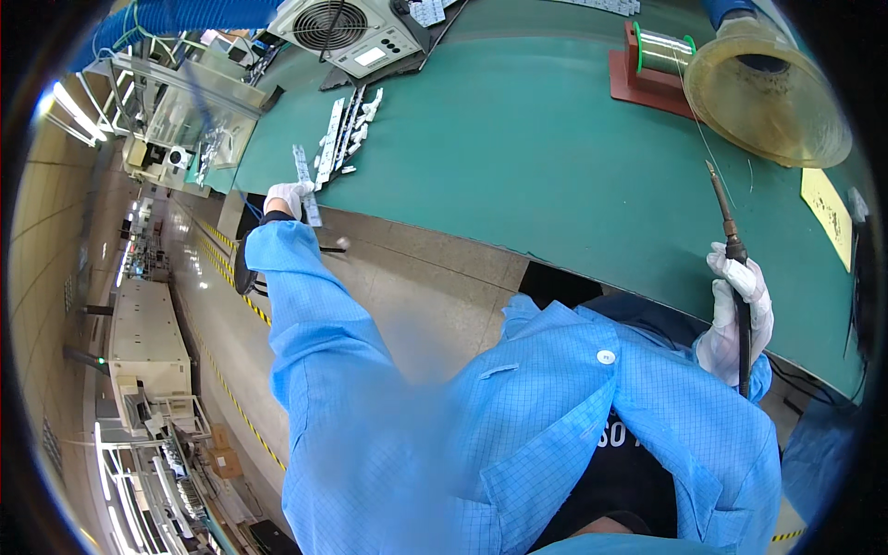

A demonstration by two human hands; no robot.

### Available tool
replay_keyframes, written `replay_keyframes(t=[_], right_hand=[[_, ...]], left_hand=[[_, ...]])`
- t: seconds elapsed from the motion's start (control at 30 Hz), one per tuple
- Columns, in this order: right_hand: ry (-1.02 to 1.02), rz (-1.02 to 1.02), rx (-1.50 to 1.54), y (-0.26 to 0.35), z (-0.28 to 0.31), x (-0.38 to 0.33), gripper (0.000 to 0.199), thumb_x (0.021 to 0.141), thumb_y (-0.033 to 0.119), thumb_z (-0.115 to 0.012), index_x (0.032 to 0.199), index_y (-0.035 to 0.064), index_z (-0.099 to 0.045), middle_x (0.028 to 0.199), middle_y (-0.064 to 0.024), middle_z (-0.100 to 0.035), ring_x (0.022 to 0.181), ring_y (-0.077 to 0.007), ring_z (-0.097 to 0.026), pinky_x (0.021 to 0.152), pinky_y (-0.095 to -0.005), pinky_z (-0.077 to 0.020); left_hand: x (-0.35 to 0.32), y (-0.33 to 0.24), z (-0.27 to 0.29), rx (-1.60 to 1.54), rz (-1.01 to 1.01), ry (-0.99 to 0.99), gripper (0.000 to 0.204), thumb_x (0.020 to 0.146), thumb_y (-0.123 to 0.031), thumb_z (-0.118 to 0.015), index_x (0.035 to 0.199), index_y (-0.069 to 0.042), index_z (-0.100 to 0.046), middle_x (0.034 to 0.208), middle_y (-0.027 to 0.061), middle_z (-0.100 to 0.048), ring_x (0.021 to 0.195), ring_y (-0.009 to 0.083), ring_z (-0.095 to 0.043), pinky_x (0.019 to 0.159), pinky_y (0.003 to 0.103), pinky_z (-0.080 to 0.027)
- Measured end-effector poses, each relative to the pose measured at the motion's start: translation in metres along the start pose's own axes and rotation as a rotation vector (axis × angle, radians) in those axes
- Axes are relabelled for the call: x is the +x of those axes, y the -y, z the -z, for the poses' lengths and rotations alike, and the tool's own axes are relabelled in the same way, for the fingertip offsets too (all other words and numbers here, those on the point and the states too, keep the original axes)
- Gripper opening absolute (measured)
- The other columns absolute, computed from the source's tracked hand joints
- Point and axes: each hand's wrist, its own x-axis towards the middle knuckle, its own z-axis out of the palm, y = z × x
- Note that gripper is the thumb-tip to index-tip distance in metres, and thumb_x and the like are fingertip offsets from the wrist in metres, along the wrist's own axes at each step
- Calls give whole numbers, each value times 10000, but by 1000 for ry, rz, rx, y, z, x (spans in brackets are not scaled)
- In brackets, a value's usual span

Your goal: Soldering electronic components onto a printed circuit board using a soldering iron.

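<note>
My left hand [287, 196], in a white glove, reaches out to the left edge of the green bench mat [518, 139] and grips a long narrow circuit strip [304, 178]. More strips and small white parts [344, 134] lie in a row just beyond it on the mat. My right hand [738, 310], also gloved, holds a soldering iron [731, 245] upright by its dark handle, its tip pointing up over the mat. Both sleeves are light blue.
A spool of solder wire [664, 51] sits on a red-brown stand at the back right, beside a yellowish transparent funnel-shaped hood [768, 97]. A grey fan unit [347, 32] stands at the back left. A yellow note [826, 211] lies at the right. Factory floor and machines spread to the left.
</note>
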Motion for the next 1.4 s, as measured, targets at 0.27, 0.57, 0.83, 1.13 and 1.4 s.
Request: replay_keyframes(t=[0.27, 0.57, 0.83, 1.13, 1.4], right_hand=[[52, -12, -35, 0, 5, 3, 152, 807, 15, -618, 956, 42, -623, 926, -121, -658, 919, -261, -628, 834, -361, -489], [-195, -67, 264, 2, 0, -7, 306, 883, 244, -575, 1026, -26, -575, 921, -182, -657, 868, -254, -629, 737, -332, -505], [12, 193, 156, 1, 2, 9, 423, 665, 134, -784, 1001, 10, -560, 999, -213, -633, 938, -313, -636, 808, -383, -514], [170, 143, 295, -12, 5, 5, 583, 713, 75, -753, 1218, 27, -466, 1126, -152, -595, 1049, -247, -595, 854, -377, -519], [61, 56, 481, -10, 1, 11, 389, 755, -40, -659, 1108, 61, -529, 1079, -202, -605, 1023, -361, -594, 859, -490, -515]], left_hand=[[-113, -67, 100, -503, 248, -978, 285, 774, -252, -627, 917, -5, -637, 823, 187, -634, 723, 302, -611, 696, 370, -467], [-199, -257, 107, -2043, -424, 106, 140, 858, -136, -597, 975, -62, -583, 805, 3, -578, 526, 20, -430, 378, 128, -261], [-277, -378, 80, -2089, -412, 512, 156, 873, -151, -574, 979, -43, -533, 788, 44, -554, 538, 69, -465, 376, 159, -274], [-292, -388, 53, -1722, -891, 128, 203, 907, -172, -492, 1013, 1, -505, 840, 99, -562, 540, 95, -487, 390, 177, -328], [-262, -370, 63, -756, -1499, -572, 120, 885, -135, -508, 903, -27, -557, 783, 54, -590, 574, 108, -517, 469, 201, -388]])
